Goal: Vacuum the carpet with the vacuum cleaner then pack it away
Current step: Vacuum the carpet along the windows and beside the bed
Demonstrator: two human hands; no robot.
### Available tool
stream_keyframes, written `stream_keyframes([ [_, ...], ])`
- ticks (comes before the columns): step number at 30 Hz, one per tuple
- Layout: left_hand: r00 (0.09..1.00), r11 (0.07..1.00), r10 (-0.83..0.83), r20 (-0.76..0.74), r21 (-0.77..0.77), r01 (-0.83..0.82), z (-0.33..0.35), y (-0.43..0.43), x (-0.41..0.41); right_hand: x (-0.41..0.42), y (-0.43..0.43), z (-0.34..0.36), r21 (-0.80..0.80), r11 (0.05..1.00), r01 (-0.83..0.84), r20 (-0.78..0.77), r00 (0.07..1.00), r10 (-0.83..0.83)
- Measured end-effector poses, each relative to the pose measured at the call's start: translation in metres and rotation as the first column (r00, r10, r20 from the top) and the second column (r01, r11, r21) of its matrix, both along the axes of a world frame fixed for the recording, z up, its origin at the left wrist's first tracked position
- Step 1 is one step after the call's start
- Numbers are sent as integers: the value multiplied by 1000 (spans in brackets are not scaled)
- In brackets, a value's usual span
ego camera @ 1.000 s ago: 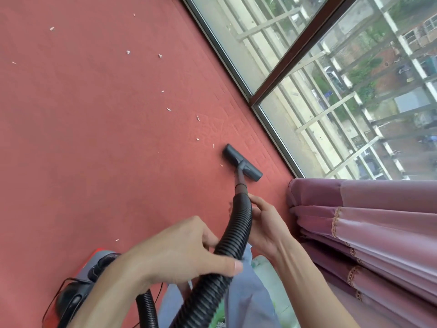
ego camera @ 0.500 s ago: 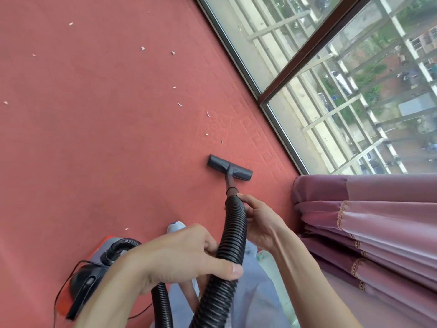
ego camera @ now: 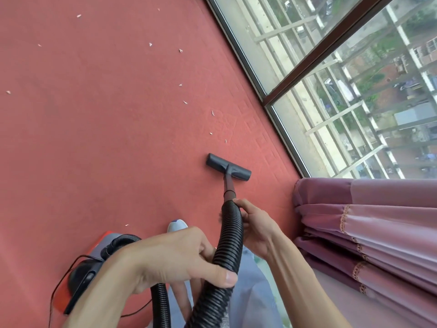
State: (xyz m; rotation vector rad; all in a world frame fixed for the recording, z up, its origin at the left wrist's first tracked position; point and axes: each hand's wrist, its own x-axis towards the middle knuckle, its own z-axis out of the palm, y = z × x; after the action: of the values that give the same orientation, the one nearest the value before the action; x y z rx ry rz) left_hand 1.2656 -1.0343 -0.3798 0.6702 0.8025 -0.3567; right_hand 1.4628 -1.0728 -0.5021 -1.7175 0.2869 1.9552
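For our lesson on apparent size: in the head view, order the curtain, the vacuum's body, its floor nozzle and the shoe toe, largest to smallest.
1. curtain, by far the largest
2. vacuum's body, though an arm hides part
3. floor nozzle
4. shoe toe, only its tip showing

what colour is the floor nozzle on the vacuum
Dark grey, nearly black: the flat T-shaped floor nozzle on the red carpet, clearest in the head view.

Your hose (ego camera: pixel 230 235) ribbed black plastic, faint sheen, nozzle (ego camera: pixel 228 167) matt dark plastic, carpet (ego camera: pixel 106 138) matt low pile, embossed border, curtain (ego camera: pixel 378 233) satiny cloth
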Motion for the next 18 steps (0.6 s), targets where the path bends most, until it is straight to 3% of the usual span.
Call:
stream_keyframes([
  [11,926,941,321,-198,174,-289,-17,-8,27,5,73,-28,24,982,-186,178,968,179],
  [14,921,931,347,-180,183,-315,-18,-6,40,7,83,-29,35,990,-140,214,968,129],
  [18,947,946,314,-68,101,-307,-9,1,42,17,79,-11,119,988,-93,98,992,82],
])
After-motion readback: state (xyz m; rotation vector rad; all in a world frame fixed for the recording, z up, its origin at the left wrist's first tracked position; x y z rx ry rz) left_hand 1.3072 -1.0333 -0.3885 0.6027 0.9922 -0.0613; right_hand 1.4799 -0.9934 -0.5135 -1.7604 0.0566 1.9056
